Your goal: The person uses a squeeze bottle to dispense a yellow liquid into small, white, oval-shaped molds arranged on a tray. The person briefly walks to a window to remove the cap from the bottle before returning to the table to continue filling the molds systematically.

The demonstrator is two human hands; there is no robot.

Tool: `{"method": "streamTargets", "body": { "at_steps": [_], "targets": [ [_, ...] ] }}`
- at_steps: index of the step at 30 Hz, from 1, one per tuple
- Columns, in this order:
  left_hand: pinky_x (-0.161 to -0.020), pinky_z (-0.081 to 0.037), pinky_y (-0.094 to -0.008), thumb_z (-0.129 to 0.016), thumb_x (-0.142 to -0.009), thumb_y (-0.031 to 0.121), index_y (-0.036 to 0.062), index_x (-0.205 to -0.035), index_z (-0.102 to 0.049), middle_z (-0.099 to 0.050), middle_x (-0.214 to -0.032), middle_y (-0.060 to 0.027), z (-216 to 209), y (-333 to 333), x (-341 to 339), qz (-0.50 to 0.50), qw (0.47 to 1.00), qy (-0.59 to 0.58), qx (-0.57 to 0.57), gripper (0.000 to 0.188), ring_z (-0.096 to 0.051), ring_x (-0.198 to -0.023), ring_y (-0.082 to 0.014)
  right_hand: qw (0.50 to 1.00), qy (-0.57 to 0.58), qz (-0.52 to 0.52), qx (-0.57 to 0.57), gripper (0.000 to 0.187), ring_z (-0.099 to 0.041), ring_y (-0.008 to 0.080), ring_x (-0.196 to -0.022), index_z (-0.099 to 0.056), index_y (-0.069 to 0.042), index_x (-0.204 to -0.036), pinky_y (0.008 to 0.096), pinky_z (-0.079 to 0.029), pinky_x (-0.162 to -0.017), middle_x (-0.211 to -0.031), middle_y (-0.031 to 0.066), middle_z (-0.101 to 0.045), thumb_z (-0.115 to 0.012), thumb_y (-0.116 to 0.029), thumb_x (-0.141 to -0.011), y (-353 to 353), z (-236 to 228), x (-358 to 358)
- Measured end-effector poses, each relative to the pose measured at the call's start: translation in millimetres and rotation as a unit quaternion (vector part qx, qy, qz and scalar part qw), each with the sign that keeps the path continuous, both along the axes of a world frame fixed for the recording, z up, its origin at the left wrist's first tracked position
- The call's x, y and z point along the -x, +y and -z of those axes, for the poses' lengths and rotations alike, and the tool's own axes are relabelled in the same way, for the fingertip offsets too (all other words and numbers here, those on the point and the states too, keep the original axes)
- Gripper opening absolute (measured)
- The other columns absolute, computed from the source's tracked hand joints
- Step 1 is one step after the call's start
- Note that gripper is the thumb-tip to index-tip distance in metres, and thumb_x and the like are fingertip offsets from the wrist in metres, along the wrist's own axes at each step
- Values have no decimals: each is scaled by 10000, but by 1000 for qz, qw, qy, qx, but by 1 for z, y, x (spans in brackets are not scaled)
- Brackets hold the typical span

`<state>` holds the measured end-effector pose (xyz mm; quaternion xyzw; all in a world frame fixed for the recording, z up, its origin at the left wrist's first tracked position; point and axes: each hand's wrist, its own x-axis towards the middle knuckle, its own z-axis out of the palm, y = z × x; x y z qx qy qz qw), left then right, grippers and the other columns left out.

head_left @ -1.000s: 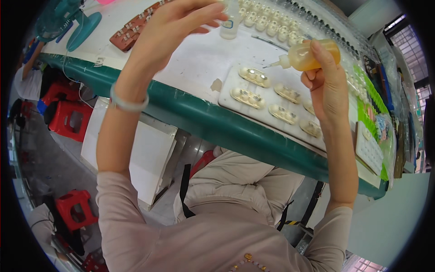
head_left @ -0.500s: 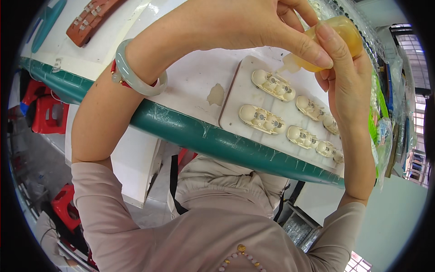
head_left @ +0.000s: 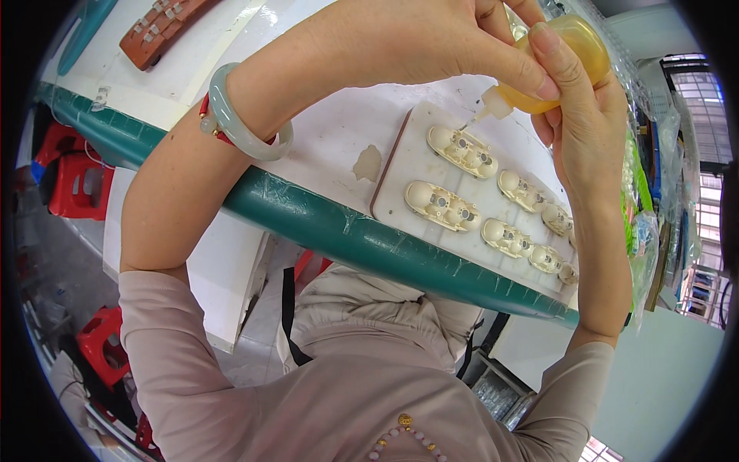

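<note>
Above the tray's (head_left: 400, 165) edge, both hands (head_left: 431, 38) (head_left: 589, 131) grip a bottle (head_left: 558, 65).

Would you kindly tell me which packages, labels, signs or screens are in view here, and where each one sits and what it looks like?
Squeeze bottle: held in both hands above the tray, rounded, amber with a white nozzle; no label visible.
Green printed sheet: right end of the table, behind the right hand, flat, bright green.
Clear plastic bags: right table edge, crinkled, transparent.
No screens or signs visible.
</note>
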<state>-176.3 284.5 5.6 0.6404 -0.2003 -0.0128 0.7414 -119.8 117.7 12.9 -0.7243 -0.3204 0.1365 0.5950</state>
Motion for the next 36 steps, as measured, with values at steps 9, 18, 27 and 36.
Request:
{"method": "streamTargets", "body": {
  "at_steps": [9,18,27,36],
  "targets": [
    [-567,-436,-163,-708,-719,122,-106,-1046,-443,-594,-704,-69,-3,-1,2,-35,999,-9,-13,478,-572,-641,-85,1000,-9,-11,16,186,-441,55,-403,-539,-32,-799,164,-322,-324,-594,31,-537,-583,-210,-833,5,-5,1],
    [-557,-427,-163,-703,-716,97,-86,-1024,-451,-589,-685,-57,-3,1,2,-31,999,-10,-23,438,-560,-628,-77,999,-18,-41,3,189,-461,65,-408,-535,-29,-774,168,-332,-319,-581,45,-542,-584,-202,-832,2,2,-9],
    [-581,-433,-183,-708,-714,121,-82,-1012,-445,-590,-687,-58,0,2,5,-52,998,-24,-27,446,-561,-646,-80,999,-27,-35,-2,208,-452,69,-392,-535,-37,-726,173,-331,-315,-571,48,-542,-578,-210,-834,7,0,-3],
    [-629,-449,-177,-708,-710,147,-115,-1028,-415,-622,-752,-117,-1,2,8,-42,999,11,-15,505,-595,-693,-106,999,-3,-32,5,228,-463,86,-395,-539,-29,-720,179,-340,-318,-566,63,-545,-589,-225,-824,4,7,-10]
  ]
}}
